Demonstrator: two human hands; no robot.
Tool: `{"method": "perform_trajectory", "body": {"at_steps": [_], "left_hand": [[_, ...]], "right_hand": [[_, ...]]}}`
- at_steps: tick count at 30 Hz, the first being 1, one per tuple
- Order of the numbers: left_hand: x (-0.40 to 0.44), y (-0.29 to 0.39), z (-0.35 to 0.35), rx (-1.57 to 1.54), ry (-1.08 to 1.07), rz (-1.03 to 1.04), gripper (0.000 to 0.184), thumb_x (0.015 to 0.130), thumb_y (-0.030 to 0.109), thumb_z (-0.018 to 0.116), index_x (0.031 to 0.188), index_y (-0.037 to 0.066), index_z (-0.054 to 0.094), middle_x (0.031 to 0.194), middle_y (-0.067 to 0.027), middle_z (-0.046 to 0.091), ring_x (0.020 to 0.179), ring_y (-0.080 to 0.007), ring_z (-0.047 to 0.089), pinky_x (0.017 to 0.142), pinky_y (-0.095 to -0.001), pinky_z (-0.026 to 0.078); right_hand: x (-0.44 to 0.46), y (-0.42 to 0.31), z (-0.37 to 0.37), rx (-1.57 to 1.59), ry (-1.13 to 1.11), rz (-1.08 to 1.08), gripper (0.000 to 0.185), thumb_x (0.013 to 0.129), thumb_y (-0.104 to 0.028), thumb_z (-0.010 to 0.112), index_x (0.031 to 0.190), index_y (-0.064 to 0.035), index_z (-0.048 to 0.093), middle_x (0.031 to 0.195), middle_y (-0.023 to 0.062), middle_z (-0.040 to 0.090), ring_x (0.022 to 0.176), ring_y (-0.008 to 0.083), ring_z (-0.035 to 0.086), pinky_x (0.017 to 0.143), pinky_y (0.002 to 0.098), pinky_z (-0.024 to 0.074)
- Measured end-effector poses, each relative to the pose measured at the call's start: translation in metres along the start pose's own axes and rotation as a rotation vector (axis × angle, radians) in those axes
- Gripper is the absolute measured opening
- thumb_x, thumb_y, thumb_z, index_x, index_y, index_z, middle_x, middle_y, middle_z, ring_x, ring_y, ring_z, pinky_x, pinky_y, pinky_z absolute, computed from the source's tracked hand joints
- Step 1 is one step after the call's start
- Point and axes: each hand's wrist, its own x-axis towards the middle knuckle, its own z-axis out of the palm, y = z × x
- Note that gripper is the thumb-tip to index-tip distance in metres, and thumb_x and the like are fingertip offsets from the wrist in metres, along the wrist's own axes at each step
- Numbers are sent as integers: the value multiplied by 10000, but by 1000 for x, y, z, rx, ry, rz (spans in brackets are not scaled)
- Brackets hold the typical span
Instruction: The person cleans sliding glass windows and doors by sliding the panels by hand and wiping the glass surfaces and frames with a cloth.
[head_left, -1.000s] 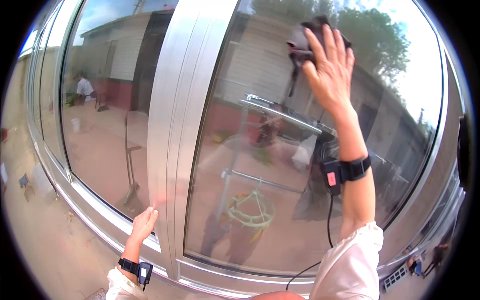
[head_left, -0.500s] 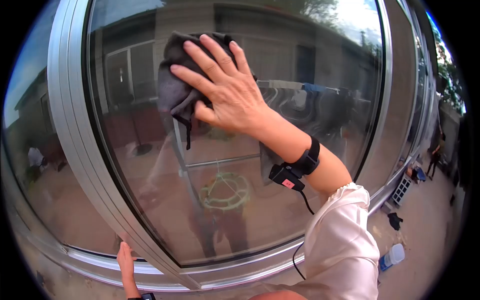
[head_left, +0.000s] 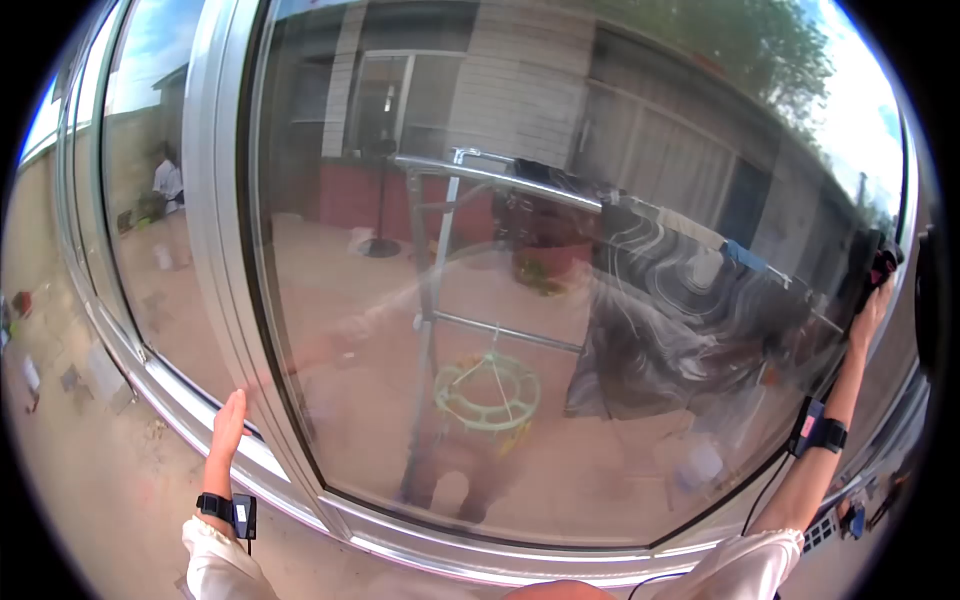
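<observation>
At the far right, my right hand holds a dark cloth against the right edge of the window pane. Its fingers are partly hidden by the cloth. Low on the left, my left hand rests by the silver window frame, its fingers stretched out and nothing in it. Each forearm wears a black strap with a small device: one on the left wrist and one on the right forearm.
Through or in the glass show a metal drying rack with hanging cloths, and a pale green round hanger. Reflected buildings and trees overlap them. A silver sill runs along the bottom. Blurred items lie on the ground at both sides.
My right hand has moved with the cloth from the upper middle of the glass to its right edge. The view has shifted, and more of my left arm shows.
</observation>
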Motion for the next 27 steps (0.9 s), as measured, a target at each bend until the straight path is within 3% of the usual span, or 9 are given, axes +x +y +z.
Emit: {"method": "perform_trajectory", "body": {"at_steps": [1,4,5,10,14,20,22,25,27], "left_hand": [[-7,15,-2,41,-9,-46,597,901,564,382,1099,35,573,795,-116,559,715,-194,564,518,-296,511],[-13,26,-3,53,20,-16,556,903,562,377,979,45,568,756,-96,546,667,-190,561,519,-303,510],[-12,27,-2,54,9,26,537,905,555,375,919,46,543,742,-97,543,657,-201,568,521,-314,510],[-3,19,-10,104,-81,83,514,913,539,360,829,49,492,716,-114,541,673,-237,588,531,-337,506],[5,12,-16,225,-164,204,443,902,500,397,874,66,482,765,-169,575,781,-391,558,673,-467,421],[9,15,-25,265,-221,331,424,902,473,422,873,53,475,767,-158,590,778,-382,564,650,-453,421],[9,16,-27,245,-244,340,417,901,457,432,872,43,473,769,-159,590,772,-380,565,653,-449,425],[14,5,-26,208,-257,370,407,895,444,454,874,38,471,783,-159,595,772,-382,567,652,-451,429],[15,6,-26,182,-283,380,404,890,440,468,872,36,469,791,-159,596,777,-382,570,652,-452,431]], "right_hand": [[1,2,4,-27,32,11,448,976,-211,322,1376,-11,347,1451,120,304,1358,248,246,1106,358,172],[16,-37,16,-160,-40,-325,476,990,-265,305,1372,17,337,1460,123,290,1366,263,228,1116,370,146],[11,-75,31,117,22,-60,501,985,-320,318,1384,-18,335,1467,114,277,1369,271,221,1120,382,126],[53,-358,69,-34,-119,-264,564,828,-197,406,1389,-153,371,1476,101,263,1385,255,184,1127,422,99],[100,-517,113,-11,-229,-404,595,752,-183,434,1346,-185,422,1458,83,296,1373,244,212,1120,447,111],[211,-626,208,31,-75,-567,584,792,-259,456,1366,-175,388,1462,81,287,1369,251,210,1103,461,132],[238,-651,220,57,-136,-437,584,819,-308,421,1383,-166,364,1455,157,273,1357,316,206,1101,463,135],[232,-673,234,82,-123,-359,578,809,-308,457,1354,-128,392,1437,197,288,1348,344,218,1093,476,148],[191,-690,225,111,-87,-438,585,799,-290,458,1358,-133,386,1445,157,289,1354,313,218,1093,483,142]]}}
